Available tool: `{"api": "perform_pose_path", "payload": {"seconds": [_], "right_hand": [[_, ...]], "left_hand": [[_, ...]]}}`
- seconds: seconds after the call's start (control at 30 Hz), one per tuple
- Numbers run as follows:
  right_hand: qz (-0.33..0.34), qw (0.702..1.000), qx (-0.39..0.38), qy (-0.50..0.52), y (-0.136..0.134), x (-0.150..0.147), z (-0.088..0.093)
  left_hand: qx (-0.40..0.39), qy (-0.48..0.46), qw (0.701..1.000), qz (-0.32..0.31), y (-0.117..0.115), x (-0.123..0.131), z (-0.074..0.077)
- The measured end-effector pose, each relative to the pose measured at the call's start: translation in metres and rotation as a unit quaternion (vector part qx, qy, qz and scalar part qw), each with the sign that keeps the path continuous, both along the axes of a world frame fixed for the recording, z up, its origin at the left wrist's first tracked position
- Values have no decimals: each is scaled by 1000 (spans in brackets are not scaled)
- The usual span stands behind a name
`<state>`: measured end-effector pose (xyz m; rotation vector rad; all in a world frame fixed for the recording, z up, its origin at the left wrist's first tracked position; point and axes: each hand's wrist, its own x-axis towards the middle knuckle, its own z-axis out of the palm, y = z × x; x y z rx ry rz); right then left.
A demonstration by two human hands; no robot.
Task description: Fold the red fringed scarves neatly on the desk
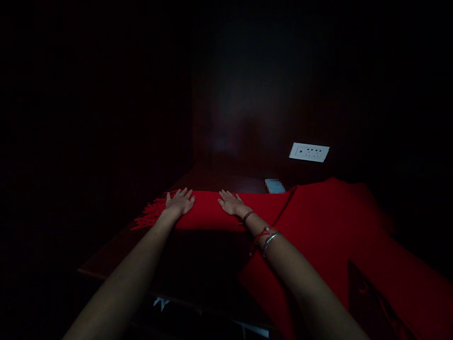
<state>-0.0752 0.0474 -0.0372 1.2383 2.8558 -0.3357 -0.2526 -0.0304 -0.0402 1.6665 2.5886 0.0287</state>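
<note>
A red cloth (207, 208) with a fringe at its left end lies across the dark table. My left hand (180, 201) rests flat on it beside the fringe (152, 215), fingers spread. To the right, my right hand (231, 203) also lies flat on the cloth near its far edge, palm down with the fingers apart. Neither hand grips anything. Bracelets (271, 241) circle my right wrist and forearm. The cloth widens into a larger spread of red fabric (329, 222) on the right, with a dark fold line between the two parts.
The dark table (106, 255) has its front edge below my forearms. A pale blurred rectangular item (275, 186) lies behind the cloth. A white socket panel (309, 152) is on the dark back wall. Pale objects (162, 302) show beneath the table edge. Much of the room is black.
</note>
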Motion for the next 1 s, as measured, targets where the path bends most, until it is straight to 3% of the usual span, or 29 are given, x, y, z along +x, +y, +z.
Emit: {"api": "perform_pose_path", "payload": {"seconds": [0.2, 0.3, 0.47, 0.57, 0.67, 0.77, 0.9, 1.0], "right_hand": [[-89, 996, 2, -28, 24, 81, 3], [-119, 992, 8, -33, 31, 107, 4], [-91, 995, 43, -2, 17, 103, 9], [-18, 997, 59, 38, -1, 85, 10], [17, 999, 29, 27, -9, 77, 9], [-1, 1000, 7, -11, -1, 89, 6], [-74, 994, 66, -42, 24, 125, 8], [-83, 990, 97, -56, 40, 147, 12]], "left_hand": [[4, 7, 1000, 26, 1, -4, -2], [5, 12, 1000, 28, 2, -5, -3], [51, 53, 997, 16, -1, 3, -1], [118, 77, 988, -69, -1, 16, 0], [65, 29, 988, -137, 1, 26, -3], [-2, 2, 990, -142, 5, 27, -7], [-8, 1, 990, -139, 7, 24, -9], [-2, -6, 990, -142, 6, 23, -8]]}}
